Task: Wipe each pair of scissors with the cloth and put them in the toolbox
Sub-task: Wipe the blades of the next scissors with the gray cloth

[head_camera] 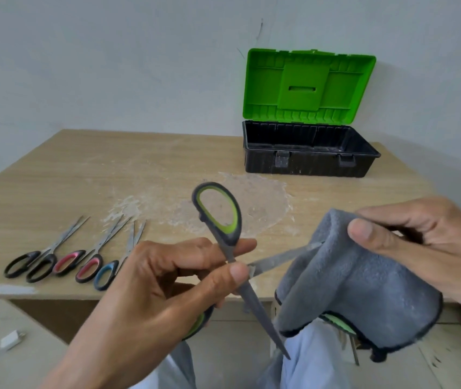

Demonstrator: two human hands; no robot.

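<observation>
My left hand [150,293] grips a pair of grey-and-green scissors [221,217] near the pivot, blades spread wide. One blade points right into the grey cloth [347,284]; the other points down toward my lap. My right hand [426,248] pinches the cloth's top fold around that blade's tip. The toolbox [305,161], black with an open green lid, stands at the table's far right; what shows of its inside is bare. Three more pairs lie in a row at the left front: black-handled scissors [30,265], pink-handled scissors [80,265] and blue-handled scissors [108,273].
The wooden table [83,178] has a dusty, scuffed patch in its middle. Under the cloth, another green-and-dark scissor handle [339,324] shows on my lap. A white charger with cable [10,341] lies on the floor at lower left.
</observation>
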